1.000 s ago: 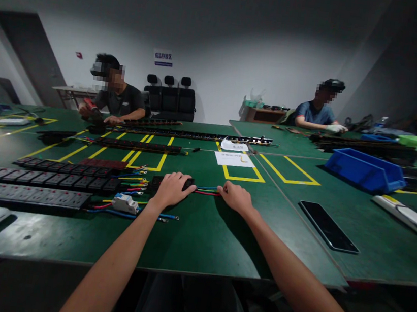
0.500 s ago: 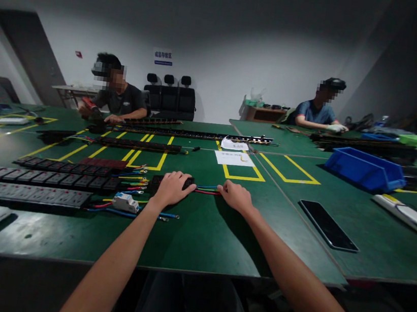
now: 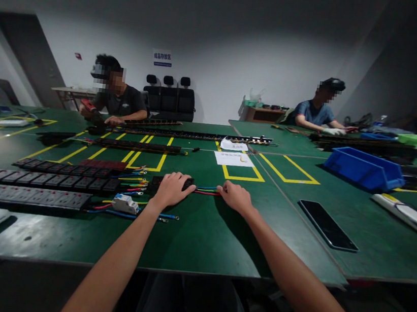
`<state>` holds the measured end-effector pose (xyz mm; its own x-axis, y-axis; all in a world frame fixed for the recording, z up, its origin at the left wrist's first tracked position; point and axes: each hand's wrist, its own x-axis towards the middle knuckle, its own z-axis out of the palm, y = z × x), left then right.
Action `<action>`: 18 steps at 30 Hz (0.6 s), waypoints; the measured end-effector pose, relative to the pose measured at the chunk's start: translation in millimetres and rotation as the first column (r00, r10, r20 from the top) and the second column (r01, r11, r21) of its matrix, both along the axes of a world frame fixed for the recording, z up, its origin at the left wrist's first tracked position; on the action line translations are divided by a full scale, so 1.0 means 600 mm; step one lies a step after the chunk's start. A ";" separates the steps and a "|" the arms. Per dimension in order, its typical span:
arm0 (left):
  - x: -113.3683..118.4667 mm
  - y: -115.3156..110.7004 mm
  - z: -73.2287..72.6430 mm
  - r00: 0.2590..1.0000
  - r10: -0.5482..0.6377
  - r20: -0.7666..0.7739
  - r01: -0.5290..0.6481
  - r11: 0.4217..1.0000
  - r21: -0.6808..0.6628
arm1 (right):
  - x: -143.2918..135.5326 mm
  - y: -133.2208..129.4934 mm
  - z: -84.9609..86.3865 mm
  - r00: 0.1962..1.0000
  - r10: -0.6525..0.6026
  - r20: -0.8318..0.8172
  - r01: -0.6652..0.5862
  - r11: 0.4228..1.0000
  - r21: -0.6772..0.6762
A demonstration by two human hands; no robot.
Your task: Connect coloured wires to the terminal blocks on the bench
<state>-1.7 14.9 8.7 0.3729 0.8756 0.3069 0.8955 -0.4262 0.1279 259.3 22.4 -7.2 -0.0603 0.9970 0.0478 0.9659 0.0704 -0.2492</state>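
The block (image 3: 156,184) lies on the tabletop (image 3: 197,241) under my left hand (image 3: 171,190), whose grip I cannot tell; my right hand (image 3: 237,197) pinches its wires (image 3: 207,192). They run straight, ends hidden, so I can't judge what is left; the strips (image 3: 26,195) leftward already have lugs (image 3: 177,217).

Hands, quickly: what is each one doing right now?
Left hand: on the black block; whether it grips cannot be told.
Right hand: closed, holding the wires.
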 end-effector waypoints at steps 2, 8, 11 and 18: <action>0.000 0.001 -0.001 1.000 -0.001 -0.002 0.001 1.000 0.002 | 0.000 -0.001 0.001 1.000 -0.002 0.005 0.002 1.000 -0.006; 0.000 0.003 -0.005 0.999 0.012 -0.036 -0.011 0.999 0.035 | -0.001 0.000 0.000 1.000 -0.007 0.018 0.007 1.000 -0.010; 0.000 0.003 -0.005 0.999 0.009 -0.031 -0.008 0.999 0.034 | -0.001 0.000 0.000 1.000 -0.005 0.020 0.005 1.000 -0.015; 0.000 0.002 -0.004 1.000 0.007 -0.030 -0.007 1.000 0.023 | -0.001 -0.001 0.001 1.000 -0.004 0.021 0.005 1.000 -0.011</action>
<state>-1.8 16.3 6.5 0.3761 0.8709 0.3162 0.9017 -0.4225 0.0912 258.7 21.6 -6.5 -0.0568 0.9977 0.0359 0.9712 0.0635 -0.2294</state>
